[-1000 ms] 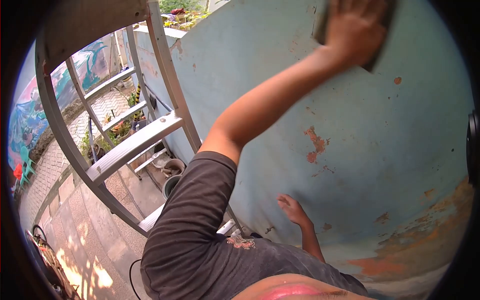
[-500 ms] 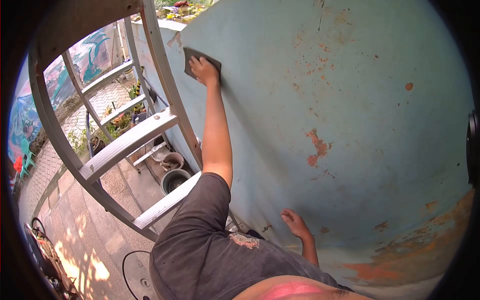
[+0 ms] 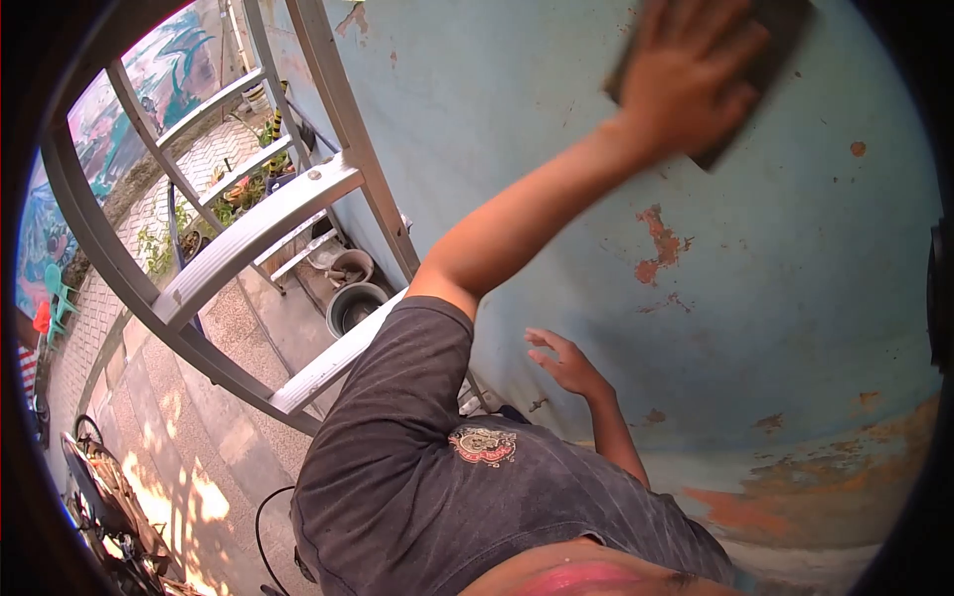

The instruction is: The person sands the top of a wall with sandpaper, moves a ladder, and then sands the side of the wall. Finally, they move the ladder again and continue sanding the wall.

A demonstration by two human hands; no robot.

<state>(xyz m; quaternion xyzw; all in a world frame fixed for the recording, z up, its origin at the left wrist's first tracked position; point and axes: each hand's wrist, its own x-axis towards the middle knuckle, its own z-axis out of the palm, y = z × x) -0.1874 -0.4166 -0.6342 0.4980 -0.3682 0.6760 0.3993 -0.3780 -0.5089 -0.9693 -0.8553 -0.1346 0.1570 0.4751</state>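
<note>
My left hand [image 3: 686, 84] holds a dark sheet of sandpaper [image 3: 780, 50] against the light blue wall [image 3: 556, 298], high up at the right. Its fingers are spread over the back of the sheet, part of which runs out of view at the top. Motion slightly blurs the hand and the sheet. My right hand [image 3: 566, 363] is low in front of the wall, fingers parted and holding nothing. Just past it, to the upper right, the paint has flaked to a reddish patch [image 3: 658, 246].
A metal stepladder [image 3: 263, 233] stands close on my left, beside my raised arm. Beyond its rungs are a dark bucket [image 3: 355, 310], a brown pot [image 3: 352, 266] and plants. A bicycle or motorbike-like shape [image 3: 94, 497] lies at the lower left of the paving [image 3: 189, 437].
My left hand has swept the sandpaper from the wall's left side to the upper right. My right hand has moved slightly up and left, its fingers more stretched.
</note>
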